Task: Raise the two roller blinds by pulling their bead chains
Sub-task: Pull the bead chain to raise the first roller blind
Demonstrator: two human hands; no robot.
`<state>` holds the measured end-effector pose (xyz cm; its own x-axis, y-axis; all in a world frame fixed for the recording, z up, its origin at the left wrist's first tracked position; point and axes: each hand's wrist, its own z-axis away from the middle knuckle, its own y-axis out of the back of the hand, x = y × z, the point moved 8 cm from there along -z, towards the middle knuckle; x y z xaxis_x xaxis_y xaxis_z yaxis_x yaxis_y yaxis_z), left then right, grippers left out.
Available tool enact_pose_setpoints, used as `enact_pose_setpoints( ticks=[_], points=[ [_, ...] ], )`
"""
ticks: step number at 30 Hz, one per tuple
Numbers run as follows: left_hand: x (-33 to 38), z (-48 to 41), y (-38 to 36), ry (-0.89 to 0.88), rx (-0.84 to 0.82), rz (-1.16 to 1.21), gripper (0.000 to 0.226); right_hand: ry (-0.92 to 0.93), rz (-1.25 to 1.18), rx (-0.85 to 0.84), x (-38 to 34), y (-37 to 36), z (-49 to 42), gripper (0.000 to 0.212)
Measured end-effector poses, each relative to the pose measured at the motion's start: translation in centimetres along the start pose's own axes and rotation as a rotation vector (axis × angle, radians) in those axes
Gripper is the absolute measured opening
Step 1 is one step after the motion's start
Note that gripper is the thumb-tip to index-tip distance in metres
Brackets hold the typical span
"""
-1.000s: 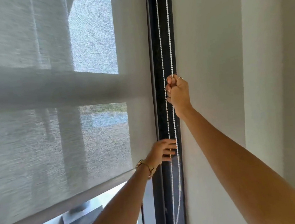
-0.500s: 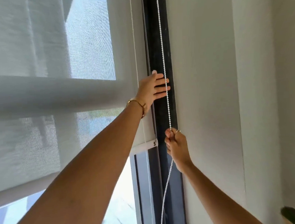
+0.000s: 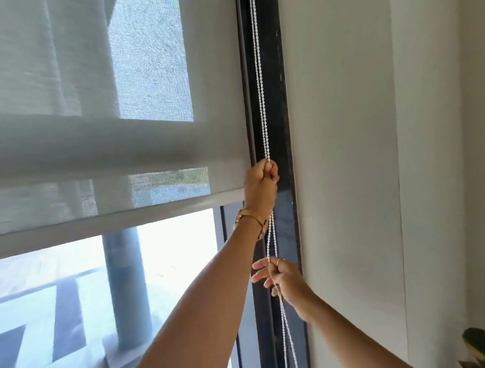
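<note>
A grey mesh roller blind [image 3: 157, 150] covers the upper window, and its bottom bar [image 3: 108, 223] hangs about halfway down the pane. White bead chains [image 3: 258, 66] run down the dark window frame [image 3: 275, 94]. My left hand [image 3: 260, 186], with a gold bracelet on the wrist, is fisted around the chains at mid height. Lower down, my right hand [image 3: 283, 279], wearing a ring, has its fingers spread with the chains passing between them; I cannot tell whether it grips them.
A pale wall [image 3: 348, 146] stands right of the frame. A dark object [image 3: 480, 345] shows at the bottom right corner. Through the bare glass [image 3: 169, 262] I see a grey post and a patio outside.
My left hand went from open against the frame to fisted on the chains. My right hand dropped lower and loosened its fingers. The blind's bottom bar sits higher against the window.
</note>
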<state>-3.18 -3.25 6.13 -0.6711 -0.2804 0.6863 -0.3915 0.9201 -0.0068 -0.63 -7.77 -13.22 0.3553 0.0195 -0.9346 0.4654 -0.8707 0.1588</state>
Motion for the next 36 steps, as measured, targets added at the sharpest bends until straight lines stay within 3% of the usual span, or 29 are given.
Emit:
enact_pose_setpoints(
  ticks=[4,9,15,21,29,36],
  points=[
    [-3.0,1.4,0.5,0.019,0.026,-0.035,0.042,-0.008,-0.098,-0.035,-1.8,2.3,-1.4,0.040],
    [-5.4,2.7,0.6,0.055,0.015,-0.031,0.042,0.123,-0.241,0.087,-8.9,6.3,-4.3,0.040],
    [-5.1,3.1,-0.3,0.027,-0.017,-0.069,0.036,0.328,-0.263,0.018,-19.8,6.5,-6.8,0.048],
    [-4.7,3.5,-0.4,0.009,-0.056,-0.115,0.038,0.402,-0.272,0.105,-27.4,6.8,-7.6,0.033],
    [-7.9,8.6,-1.4,0.098,-0.140,-0.193,0.020,0.383,-0.180,0.262,-22.7,6.7,-6.2,0.038],
    [-12.5,11.7,-1.2,0.226,-0.287,-0.244,0.037,0.367,-0.233,0.248,-16.6,6.2,-4.5,0.039]
  ],
)
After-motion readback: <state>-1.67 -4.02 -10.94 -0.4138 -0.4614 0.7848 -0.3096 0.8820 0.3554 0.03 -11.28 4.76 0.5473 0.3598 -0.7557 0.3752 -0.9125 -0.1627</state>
